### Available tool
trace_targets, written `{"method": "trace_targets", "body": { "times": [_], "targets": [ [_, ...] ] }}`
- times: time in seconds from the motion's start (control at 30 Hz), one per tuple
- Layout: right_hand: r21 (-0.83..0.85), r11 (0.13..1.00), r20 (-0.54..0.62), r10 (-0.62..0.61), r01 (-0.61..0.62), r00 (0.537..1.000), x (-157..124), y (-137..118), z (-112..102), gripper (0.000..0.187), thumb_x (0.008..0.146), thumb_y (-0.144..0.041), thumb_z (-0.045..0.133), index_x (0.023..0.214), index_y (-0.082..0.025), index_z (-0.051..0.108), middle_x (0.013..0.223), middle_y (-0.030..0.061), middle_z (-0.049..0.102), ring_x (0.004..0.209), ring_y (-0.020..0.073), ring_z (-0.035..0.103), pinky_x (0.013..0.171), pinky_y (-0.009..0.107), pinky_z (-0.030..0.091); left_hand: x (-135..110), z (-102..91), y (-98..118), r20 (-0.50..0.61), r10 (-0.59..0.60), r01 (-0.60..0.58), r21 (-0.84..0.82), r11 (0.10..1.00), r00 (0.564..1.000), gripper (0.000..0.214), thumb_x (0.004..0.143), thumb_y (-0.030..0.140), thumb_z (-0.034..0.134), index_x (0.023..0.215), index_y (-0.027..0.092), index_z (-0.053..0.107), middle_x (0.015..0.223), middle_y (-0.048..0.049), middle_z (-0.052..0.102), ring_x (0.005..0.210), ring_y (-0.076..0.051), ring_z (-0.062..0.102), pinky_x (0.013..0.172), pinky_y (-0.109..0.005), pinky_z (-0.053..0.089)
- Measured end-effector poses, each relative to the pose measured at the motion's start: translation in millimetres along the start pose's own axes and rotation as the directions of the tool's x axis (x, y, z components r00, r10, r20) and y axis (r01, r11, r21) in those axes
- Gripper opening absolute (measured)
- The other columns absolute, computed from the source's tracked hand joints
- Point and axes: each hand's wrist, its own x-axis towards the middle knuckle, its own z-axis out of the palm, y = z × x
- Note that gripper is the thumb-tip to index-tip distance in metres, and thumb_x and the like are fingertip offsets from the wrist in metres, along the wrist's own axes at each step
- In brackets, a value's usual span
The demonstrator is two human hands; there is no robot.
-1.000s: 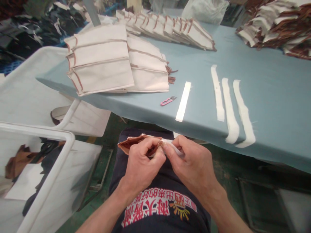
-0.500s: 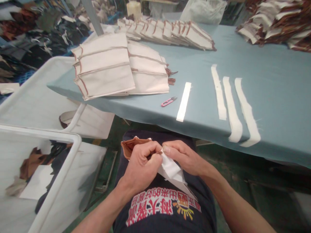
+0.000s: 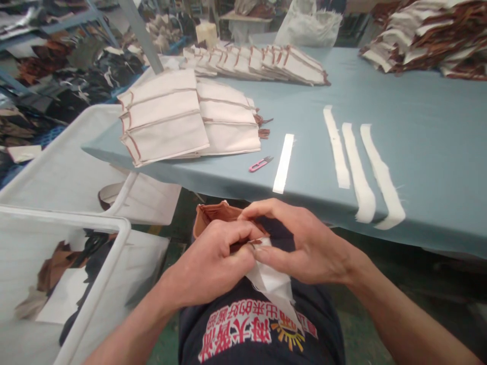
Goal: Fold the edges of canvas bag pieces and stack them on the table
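Over my lap is a brown pouch-like piece with its mouth spread, and a white fabric strip hangs from its near edge. My left hand is closed on that edge, thumb and bent forefinger pinching it. From the other side my right hand arches over the piece. Its thumb presses the top of the white strip beside my left thumb, and its forefinger curls across the brown material. The fingertips and the exact join between strip and edge are partly hidden.
On the blue-green table lie pink thread snips, a short white strip and three longer strips. Cream panels overlap at left, with more stacks behind. White bins holding scraps stand at my left.
My right hand has swung up and over the brown piece, its forefinger now reaching across it. The work has tilted slightly, and the white strip hangs lower. The view has shifted a little.
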Motion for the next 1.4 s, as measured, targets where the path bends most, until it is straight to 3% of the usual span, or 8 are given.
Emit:
{"method": "trace_targets", "body": {
  "times": [0.2, 0.33, 0.5, 0.67, 0.87, 1.1, 1.27, 1.4],
  "targets": [
    [-0.34, 0.939, 0.185, 0.013, 0.051, 0.983, 12.6, -0.7, -4.5, 0.019, 0.088, -0.032, 0.067, 0.075, -0.018, 0.065, 0.062, -0.0019, 0.061, 0.059, 0.0139, 0.05, 0.061, 0.028, 0.032, -9.9, -7.8, 9.7, -0.048, 0.056, -0.042, 0.259, 0.965, 0.997, 0.021, 0.082, 0.003, 0.049, 0.082, 0.019, 0.063, 0.074, 0.0059, 0.065, 0.064, -0.009, 0.056, 0.059, -0.021, 0.038],
    [-0.38, 0.921, 0.252, 0.012, 0.088, 0.968, 18.5, -2.5, -4.6, 0.026, 0.091, -0.027, 0.064, 0.067, -0.018, 0.059, 0.064, -0.0012, 0.059, 0.06, 0.0128, 0.047, 0.06, 0.029, 0.027, -15.4, -4.9, 8.0, -0.133, 0.095, -0.038, 0.379, 0.925, 0.987, 0.02, 0.082, 0.002, 0.049, 0.086, 0.021, 0.053, 0.074, 0.0072, 0.06, 0.06, -0.009, 0.054, 0.057, -0.022, 0.036],
    [-0.167, 0.985, 0.224, -0.013, 0.051, 0.974, 17.3, 4.4, 1.8, 0.027, 0.093, -0.022, 0.058, 0.067, -0.018, 0.053, 0.063, -0.0052, 0.05, 0.059, 0.0096, 0.042, 0.059, 0.026, 0.028, -16.8, -1.6, -2.3, -0.143, 0.254, -0.146, 0.519, 0.842, 0.957, 0.02, 0.084, 0.003, 0.048, 0.09, 0.022, 0.048, 0.074, 0.0058, 0.057, 0.061, -0.01, 0.055, 0.058, -0.023, 0.038],
    [0.185, 0.972, 0.184, 0.109, -0.144, 0.977, 8.8, 13.6, 14.7, 0.028, 0.092, -0.024, 0.057, 0.066, -0.019, 0.047, 0.061, -0.0076, 0.042, 0.056, 0.0078, 0.035, 0.053, 0.022, 0.027, -14.8, 0.5, -23.4, -0.067, 0.493, -0.372, 0.572, 0.731, 0.867, 0.021, 0.089, 0.002, 0.045, 0.099, 0.02, 0.048, 0.078, -0.0002, 0.063, 0.068, -0.014, 0.06, 0.063, -0.026, 0.046],
    [0.567, 0.683, 0.358, 0.301, -0.461, 0.884, -1.0, 16.5, 23.0, 0.041, 0.085, -0.05, 0.072, 0.07, -0.018, 0.051, 0.063, -0.0073, 0.041, 0.056, 0.0076, 0.032, 0.048, 0.019, 0.027, -9.1, 2.4, -44.2, -0.016, 0.644, -0.549, 0.506, 0.665, 0.765, 0.028, 0.086, 0.005, 0.045, 0.109, 0.02, 0.051, 0.077, -0.0022, 0.066, 0.066, -0.015, 0.061, 0.063, -0.027, 0.049],
    [0.789, 0.402, 0.352, 0.324, -0.465, 0.878, -10.9, 36.2, 44.9, 0.054, 0.082, -0.066, 0.073, 0.072, -0.019, 0.047, 0.062, -0.008, 0.04, 0.051, 0.0059, 0.028, 0.045, 0.018, 0.023, -1.7, 5.8, -56.1, -0.04, 0.7, -0.567, 0.554, 0.609, 0.713, 0.029, 0.089, 0.011, 0.046, 0.115, 0.02, 0.053, 0.084, -0.007, 0.071, 0.068, -0.018, 0.063, 0.064, -0.03, 0.05],
    [0.717, 0.512, 0.367, 0.3, -0.473, 0.881, -8.1, 23.6, 34.1, 0.049, 0.089, -0.061, 0.067, 0.074, -0.018, 0.05, 0.065, -0.0069, 0.041, 0.054, 0.0071, 0.03, 0.046, 0.019, 0.026, -10.2, 7.2, -49.4, -0.188, 0.635, -0.495, 0.478, 0.726, 0.75, 0.033, 0.083, 0.006, 0.052, 0.111, 0.022, 0.055, 0.079, -0.0003, 0.071, 0.061, -0.013, 0.065, 0.061, -0.024, 0.05],
    [0.375, 0.863, 0.333, 0.216, -0.339, 0.918, -3.1, 0.6, 7.5, 0.032, 0.102, -0.04, 0.053, 0.079, -0.018, 0.058, 0.067, -0.0042, 0.051, 0.059, 0.0093, 0.042, 0.053, 0.021, 0.034, -20.7, -0.6, -31.8, -0.201, 0.472, -0.367, 0.402, 0.839, 0.858, 0.023, 0.081, 0.014, 0.053, 0.103, 0.02, 0.056, 0.074, 0.0018, 0.067, 0.054, -0.011, 0.059, 0.052, -0.023, 0.044]
  ]
}}
